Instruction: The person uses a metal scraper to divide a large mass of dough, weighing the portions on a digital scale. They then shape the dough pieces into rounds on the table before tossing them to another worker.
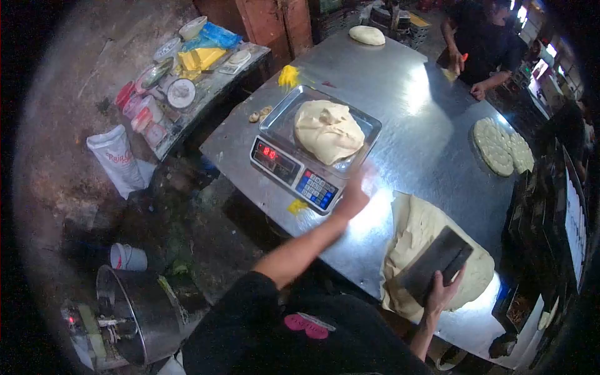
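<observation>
My right hand (442, 291) grips a dough scraper (435, 263) with a wide dark blade, held over a large slab of pale dough (407, 220) on the metal table. My left hand (357, 192) is smeared by motion beside the keypad corner of a digital scale (278, 164), so its fingers cannot be made out. Red digits glow on the scale's display. On its steel tray (281, 120) rests a lump of dough (329, 132), just beyond my left hand.
Across the metal table (400, 125), a person (484, 44) holds an orange-handled tool. Flattened, divided dough (494, 147) lies at right, a round dough piece (367, 35) at the far end. A side bench (187, 119) carries tubs and bags; a steel drum (150, 312) stands lower left.
</observation>
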A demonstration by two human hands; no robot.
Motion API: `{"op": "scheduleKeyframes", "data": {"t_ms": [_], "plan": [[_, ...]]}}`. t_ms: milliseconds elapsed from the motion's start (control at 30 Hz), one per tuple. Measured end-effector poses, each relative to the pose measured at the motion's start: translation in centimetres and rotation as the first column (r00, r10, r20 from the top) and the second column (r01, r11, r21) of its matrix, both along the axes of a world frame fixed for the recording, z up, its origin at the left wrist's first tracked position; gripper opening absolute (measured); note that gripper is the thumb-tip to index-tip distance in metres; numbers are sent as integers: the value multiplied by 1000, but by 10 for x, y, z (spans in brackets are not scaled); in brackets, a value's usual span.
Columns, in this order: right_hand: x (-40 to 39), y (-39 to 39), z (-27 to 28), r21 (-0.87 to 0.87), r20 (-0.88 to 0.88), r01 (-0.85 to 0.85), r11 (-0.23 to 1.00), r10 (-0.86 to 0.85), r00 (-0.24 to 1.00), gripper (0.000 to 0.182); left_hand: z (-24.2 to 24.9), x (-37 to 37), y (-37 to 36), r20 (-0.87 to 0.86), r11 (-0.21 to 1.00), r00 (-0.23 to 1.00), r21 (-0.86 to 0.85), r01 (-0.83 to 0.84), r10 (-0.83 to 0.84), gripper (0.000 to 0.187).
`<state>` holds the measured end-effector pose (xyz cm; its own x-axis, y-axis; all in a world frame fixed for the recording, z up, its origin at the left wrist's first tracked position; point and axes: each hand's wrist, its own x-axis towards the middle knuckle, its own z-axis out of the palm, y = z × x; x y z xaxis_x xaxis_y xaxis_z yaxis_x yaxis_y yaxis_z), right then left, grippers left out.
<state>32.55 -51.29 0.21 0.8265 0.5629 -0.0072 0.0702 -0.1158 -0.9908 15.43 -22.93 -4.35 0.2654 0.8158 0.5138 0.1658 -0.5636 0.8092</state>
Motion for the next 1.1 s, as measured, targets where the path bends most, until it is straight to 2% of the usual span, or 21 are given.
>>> {"op": "scheduleKeyframes", "data": {"t_ms": [33,67,100,133,167,233,267,333,367,400,433,500,567,633,700,733,800,833,900,1033,1100], "plan": [[10,-3,1,24,-26,22,999,-21,999,76,-8,28,-48,-153,980,975,-140,139,-160,44],[16,-3,4,17,-27,12,1000,-12,1000,76,23,45,-83,-326,898,865,-352,263,-381,55],[22,0,7,31,35,16,999,-17,999,76,-7,67,-112,-549,906,721,-245,346,-424,64],[28,-3,10,44,99,22,999,-26,995,75,-31,86,-134,-597,847,608,-288,446,-523,70],[34,-8,12,36,104,20,999,-24,994,75,-37,89,-147,-590,846,612,-293,446,-527,70],[45,-15,13,-139,368,29,990,24,929,73,-50,97,-165,-559,915,732,-141,379,-389,68],[49,-20,10,-149,365,16,989,40,930,73,-47,90,-161,-612,886,651,-208,415,-449,69],[54,-29,5,-2,146,-22,1000,22,989,73,-16,66,-156,-576,865,645,-326,381,-501,68],[54,-32,5,-9,143,-33,999,34,989,73,-5,55,-156,-536,832,641,-421,362,-550,67],[52,-35,6,-3,101,-21,1000,21,995,74,-16,43,-166,-503,903,752,-278,326,-426,66],[51,-36,6,5,58,-7,1000,6,998,74,-24,39,-169,-506,905,751,-279,322,-424,66],[53,-37,-9,-55,134,-48,997,55,989,72,-33,31,-180,-523,766,576,-546,340,-628,64],[51,-25,-9,-99,216,-93,991,112,970,70,-35,33,-182,-508,778,610,-534,331,-608,59],[33,-11,4,-64,-22,-197,978,196,980,76,-33,30,-181,-495,787,634,-521,331,-594,55],[30,-3,4,-93,43,-252,963,257,965,75,-27,27,-180,-542,892,714,-349,289,-443,39],[29,0,0,-104,119,-254,961,266,957,75,-32,30,-179,-542,893,715,-346,290,-442,39],[25,5,-5,-44,187,-288,957,291,938,71,-50,42,-183,-413,971,884,-1,239,-218,29],[18,9,1,-47,183,-284,958,288,940,71,-51,43,-180,-415,970,882,-5,244,-224,29],[6,19,18,-174,145,-188,967,213,966,74,-46,44,-163,-392,881,789,-228,415,-473,21],[2,25,-23,-184,214,-201,962,239,947,74,-18,19,-142,-374,813,737,-409,415,-564,17],[-12,25,-39,-157,48,-405,901,417,908,74,-18,12,-131,-309,834,797,-390,391,-519,12]]}}
